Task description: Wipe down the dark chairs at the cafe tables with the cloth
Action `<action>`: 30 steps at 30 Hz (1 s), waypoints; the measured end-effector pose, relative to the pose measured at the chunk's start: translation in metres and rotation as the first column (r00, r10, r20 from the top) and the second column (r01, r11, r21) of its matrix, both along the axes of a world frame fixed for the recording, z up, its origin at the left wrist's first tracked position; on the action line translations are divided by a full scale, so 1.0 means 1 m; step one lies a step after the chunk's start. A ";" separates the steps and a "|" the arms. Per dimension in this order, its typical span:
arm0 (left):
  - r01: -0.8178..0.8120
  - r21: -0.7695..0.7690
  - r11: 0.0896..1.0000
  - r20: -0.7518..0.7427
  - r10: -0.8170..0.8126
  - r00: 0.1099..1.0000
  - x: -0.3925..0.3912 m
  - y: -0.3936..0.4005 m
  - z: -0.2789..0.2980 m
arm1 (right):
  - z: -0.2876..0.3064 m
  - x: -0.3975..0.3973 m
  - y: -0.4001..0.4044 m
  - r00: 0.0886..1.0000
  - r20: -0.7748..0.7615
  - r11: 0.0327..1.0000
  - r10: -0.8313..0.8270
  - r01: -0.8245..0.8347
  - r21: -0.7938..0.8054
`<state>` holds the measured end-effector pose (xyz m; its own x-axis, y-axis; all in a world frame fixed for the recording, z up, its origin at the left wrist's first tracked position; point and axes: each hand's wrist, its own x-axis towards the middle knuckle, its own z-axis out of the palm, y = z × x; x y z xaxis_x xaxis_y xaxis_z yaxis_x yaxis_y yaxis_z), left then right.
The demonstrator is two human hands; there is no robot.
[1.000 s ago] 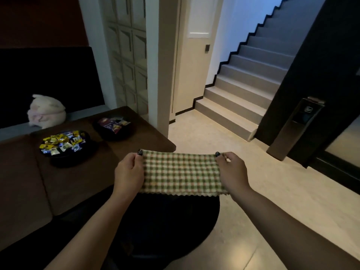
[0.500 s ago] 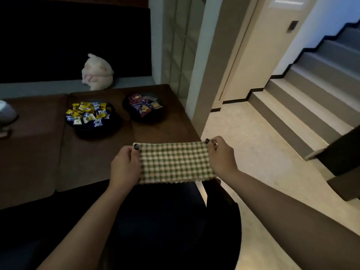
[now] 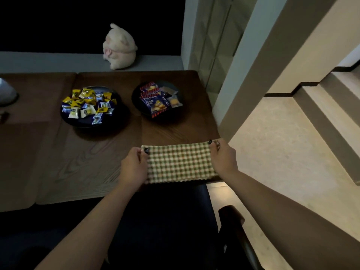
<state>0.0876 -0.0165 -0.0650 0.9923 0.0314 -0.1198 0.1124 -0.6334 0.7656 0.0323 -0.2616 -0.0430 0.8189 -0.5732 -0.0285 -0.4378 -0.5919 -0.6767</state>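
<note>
two bowls (image 3: 91,121) on table (image 3: 87,162), toy (image 3: 119,47) behind; chair (image 3: 165,221) before

Cafe: snack bowls (image 3: 91,106) on wooden table (image 3: 93,162).

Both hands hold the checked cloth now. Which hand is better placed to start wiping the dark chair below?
Probably the right hand. It grips the cloth nearest the dark chair's visible armrest, which sits below it. The left hand holds the other end, over the table.

You see a brown wooden table (image 3: 93,162): on it a dark bowl of wrapped candies (image 3: 88,106), right of that a bowl of snack packets (image 3: 158,100); behind the table, a plush toy (image 3: 119,47).
</note>
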 end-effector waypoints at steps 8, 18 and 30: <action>0.175 0.249 0.952 0.133 -0.213 0.968 -0.016 -0.021 -0.033 | -0.050 -0.005 -0.002 0.944 -0.161 0.913 0.290 -0.323 -0.248; 0.461 0.584 0.668 -0.154 -0.466 0.871 -0.018 -0.026 -0.063 | -0.080 -0.018 -0.004 0.783 -0.384 0.763 0.490 -0.598 -0.245; 0.440 0.438 0.784 -0.122 -0.433 0.893 -0.032 -0.014 -0.029 | -0.027 -0.039 0.027 0.905 -0.176 0.907 0.386 -0.408 -0.105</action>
